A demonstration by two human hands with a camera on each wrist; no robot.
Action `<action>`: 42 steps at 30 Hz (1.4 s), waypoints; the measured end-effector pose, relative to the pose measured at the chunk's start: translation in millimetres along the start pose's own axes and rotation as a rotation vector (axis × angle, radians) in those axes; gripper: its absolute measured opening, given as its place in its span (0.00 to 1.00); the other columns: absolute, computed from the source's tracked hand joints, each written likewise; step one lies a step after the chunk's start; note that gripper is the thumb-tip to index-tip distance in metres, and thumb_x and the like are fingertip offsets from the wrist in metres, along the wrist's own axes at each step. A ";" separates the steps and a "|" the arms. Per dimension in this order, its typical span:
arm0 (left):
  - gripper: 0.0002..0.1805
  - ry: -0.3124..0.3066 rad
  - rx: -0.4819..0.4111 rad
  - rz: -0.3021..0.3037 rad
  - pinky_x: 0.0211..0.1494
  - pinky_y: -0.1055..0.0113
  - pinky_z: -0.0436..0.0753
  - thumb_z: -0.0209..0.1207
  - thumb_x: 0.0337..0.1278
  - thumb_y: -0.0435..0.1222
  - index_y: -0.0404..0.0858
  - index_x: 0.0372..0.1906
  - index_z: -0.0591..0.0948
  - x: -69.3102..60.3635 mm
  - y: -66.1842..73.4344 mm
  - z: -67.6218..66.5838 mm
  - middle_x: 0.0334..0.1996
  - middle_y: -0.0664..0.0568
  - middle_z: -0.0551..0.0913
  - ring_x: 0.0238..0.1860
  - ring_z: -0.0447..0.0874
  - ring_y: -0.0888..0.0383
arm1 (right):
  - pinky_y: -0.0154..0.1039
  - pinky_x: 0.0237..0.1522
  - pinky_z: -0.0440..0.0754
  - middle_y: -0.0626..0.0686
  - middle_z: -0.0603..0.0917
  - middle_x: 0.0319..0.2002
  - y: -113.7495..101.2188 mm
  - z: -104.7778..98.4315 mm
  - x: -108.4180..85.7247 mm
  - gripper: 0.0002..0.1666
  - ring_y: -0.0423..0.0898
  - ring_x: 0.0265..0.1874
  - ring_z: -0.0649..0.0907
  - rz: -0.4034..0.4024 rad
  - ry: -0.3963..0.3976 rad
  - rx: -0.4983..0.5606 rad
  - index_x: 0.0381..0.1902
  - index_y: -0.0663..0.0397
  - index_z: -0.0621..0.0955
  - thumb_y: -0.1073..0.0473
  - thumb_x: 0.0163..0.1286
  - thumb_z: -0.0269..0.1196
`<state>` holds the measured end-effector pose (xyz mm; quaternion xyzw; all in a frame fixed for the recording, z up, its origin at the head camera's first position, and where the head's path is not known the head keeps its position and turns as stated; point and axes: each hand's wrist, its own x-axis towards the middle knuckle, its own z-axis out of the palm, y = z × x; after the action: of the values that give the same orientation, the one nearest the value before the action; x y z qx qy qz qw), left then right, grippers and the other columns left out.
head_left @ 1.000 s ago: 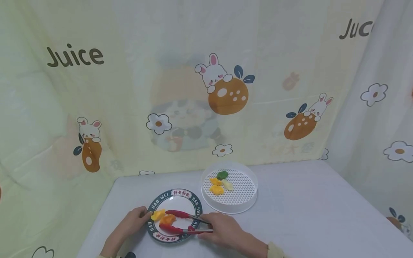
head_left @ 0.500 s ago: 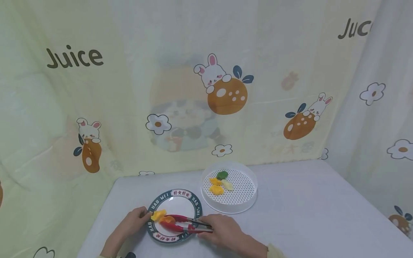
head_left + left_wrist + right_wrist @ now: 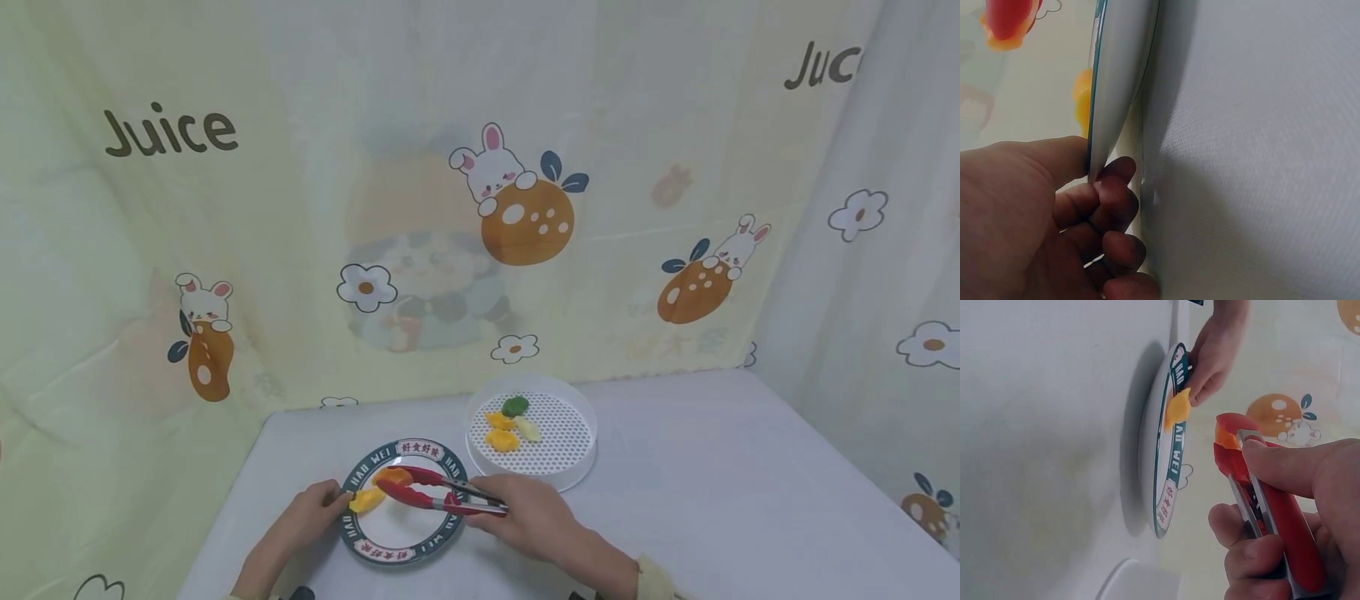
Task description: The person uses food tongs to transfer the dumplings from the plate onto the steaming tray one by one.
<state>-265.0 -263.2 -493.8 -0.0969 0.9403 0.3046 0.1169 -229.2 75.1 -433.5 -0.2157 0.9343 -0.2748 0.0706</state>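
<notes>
My left hand (image 3: 309, 515) pinches the left rim of a round plate (image 3: 433, 543) with a dark green lettered border. In the left wrist view, the thumb is over the plate edge (image 3: 1113, 87) and the fingers are beneath it. My right hand (image 3: 528, 517) grips red-tipped metal tongs (image 3: 408, 493). Between the tong tips is an orange dumpling-shaped piece (image 3: 1225, 436), raised above the plate in the right wrist view. A yellow dumpling-shaped piece (image 3: 366, 501) lies on the plate's left side, close to my left fingers.
Behind the plate to the right stands a white round steamer tray (image 3: 573, 475) with a perforated base. It holds a green piece (image 3: 515, 406), a pale piece (image 3: 527, 429) and two yellow ones (image 3: 502, 440). A printed curtain (image 3: 600, 333) hangs along the table's back edge.
The tongs have closed on the orange piece and lifted it up and away from its spot beside the yellow piece. My right hand has risen slightly with them; the left hand stays on the rim.
</notes>
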 end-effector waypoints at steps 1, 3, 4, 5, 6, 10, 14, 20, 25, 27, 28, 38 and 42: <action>0.13 0.001 0.001 -0.001 0.33 0.65 0.70 0.55 0.72 0.42 0.39 0.32 0.75 0.4 -0.5 0.3 0.25 0.50 0.75 0.30 0.71 0.57 | 0.33 0.32 0.71 0.36 0.78 0.33 0.6 -0.2 -0.1 0.29 0.36 0.33 0.74 0.000 0.006 0.000 0.59 0.39 0.83 0.38 0.62 0.69; 0.13 0.003 0.001 0.003 0.33 0.65 0.70 0.55 0.72 0.43 0.39 0.32 0.75 0.7 -1.4 0.8 0.25 0.51 0.75 0.30 0.71 0.57 | 0.33 0.31 0.72 0.36 0.79 0.33 2.9 -1.4 -0.4 0.28 0.36 0.32 0.75 -0.002 0.018 -0.003 0.58 0.39 0.83 0.38 0.62 0.70; 0.13 0.005 0.001 0.006 0.33 0.65 0.70 0.55 0.72 0.43 0.39 0.31 0.75 0.9 -1.8 1.0 0.25 0.51 0.75 0.30 0.71 0.57 | 0.33 0.31 0.72 0.35 0.80 0.34 4.7 -2.2 -0.9 0.28 0.36 0.32 0.75 -0.002 0.024 -0.008 0.58 0.39 0.83 0.38 0.62 0.69; 0.13 0.007 0.000 0.007 0.33 0.65 0.70 0.55 0.72 0.43 0.40 0.31 0.75 0.7 -2.0 1.0 0.25 0.51 0.75 0.30 0.71 0.57 | 0.33 0.31 0.72 0.36 0.80 0.35 6.3 -3.5 -1.5 0.28 0.36 0.32 0.75 0.000 0.027 -0.006 0.58 0.39 0.83 0.38 0.62 0.70; 0.14 0.006 0.000 0.009 0.33 0.65 0.70 0.55 0.72 0.43 0.40 0.31 0.75 0.5 -2.3 1.0 0.25 0.51 0.75 0.30 0.71 0.57 | 0.33 0.31 0.73 0.36 0.81 0.35 8.2 -4.6 -2.3 0.28 0.36 0.32 0.75 0.003 0.032 -0.004 0.58 0.39 0.83 0.37 0.62 0.69; 0.14 0.010 0.001 0.020 0.32 0.66 0.71 0.54 0.72 0.44 0.40 0.31 0.75 0.1 -3.5 0.9 0.25 0.51 0.75 0.29 0.71 0.57 | 0.34 0.33 0.73 0.37 0.82 0.38 16.7 -11.0 -6.2 0.30 0.37 0.34 0.76 0.036 0.055 -0.013 0.59 0.38 0.82 0.36 0.62 0.69; 0.15 0.015 -0.005 0.033 0.32 0.65 0.71 0.54 0.73 0.45 0.40 0.31 0.75 -1.4 -3.3 -0.2 0.24 0.52 0.75 0.29 0.71 0.57 | 0.35 0.35 0.74 0.40 0.84 0.42 25.4 -18.7 -11.1 0.31 0.39 0.37 0.77 0.072 0.090 -0.033 0.60 0.39 0.82 0.36 0.61 0.70; 0.15 0.023 -0.011 0.035 0.32 0.65 0.71 0.54 0.73 0.45 0.40 0.31 0.74 -3.7 -2.6 -1.9 0.24 0.51 0.74 0.29 0.70 0.57 | 0.39 0.39 0.76 0.43 0.86 0.47 41.2 -32.0 -16.6 0.31 0.41 0.39 0.78 0.151 0.139 -0.047 0.59 0.39 0.83 0.37 0.59 0.72; 0.15 0.017 -0.006 0.031 0.32 0.65 0.71 0.54 0.73 0.45 0.40 0.31 0.74 -3.2 -1.7 -1.2 0.24 0.51 0.74 0.29 0.70 0.57 | 0.41 0.40 0.76 0.45 0.86 0.49 65.0 -46.6 -18.3 0.32 0.42 0.39 0.79 0.202 0.187 -0.068 0.60 0.41 0.82 0.37 0.60 0.71; 0.15 0.013 -0.005 0.030 0.32 0.65 0.71 0.54 0.72 0.45 0.40 0.31 0.74 -2.4 -1.7 -0.5 0.24 0.51 0.74 0.29 0.71 0.57 | 0.41 0.40 0.76 0.48 0.86 0.50 76.1 -54.7 -18.4 0.34 0.43 0.39 0.79 0.206 0.194 -0.073 0.62 0.43 0.81 0.37 0.61 0.70; 0.15 0.012 -0.006 0.030 0.33 0.65 0.71 0.54 0.72 0.45 0.40 0.31 0.74 -2.4 -1.7 -0.4 0.24 0.51 0.74 0.29 0.71 0.57 | 0.40 0.39 0.76 0.49 0.86 0.51 81.2 -59.1 -18.1 0.35 0.43 0.39 0.79 0.209 0.196 -0.075 0.62 0.45 0.81 0.37 0.61 0.70; 0.15 0.019 -0.010 0.038 0.32 0.66 0.71 0.55 0.72 0.45 0.40 0.31 0.75 -1.1 -3.3 0.6 0.24 0.52 0.74 0.28 0.70 0.57 | 0.38 0.26 0.70 0.54 0.85 0.37 119.9 -92.8 -11.4 0.30 0.46 0.27 0.76 0.262 0.219 -0.213 0.58 0.60 0.80 0.46 0.66 0.68; 0.15 0.023 -0.009 0.040 0.32 0.65 0.71 0.55 0.72 0.45 0.40 0.30 0.74 -0.8 -3.6 0.8 0.24 0.52 0.74 0.28 0.70 0.57 | 0.38 0.25 0.70 0.52 0.81 0.30 123.2 -96.2 -7.7 0.28 0.46 0.25 0.75 0.296 0.182 -0.252 0.54 0.63 0.81 0.48 0.65 0.69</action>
<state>-263.2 -265.5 -496.2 -0.0818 0.9419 0.3101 0.0996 -291.3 218.1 -419.7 -0.0577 0.9853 -0.1606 -0.0021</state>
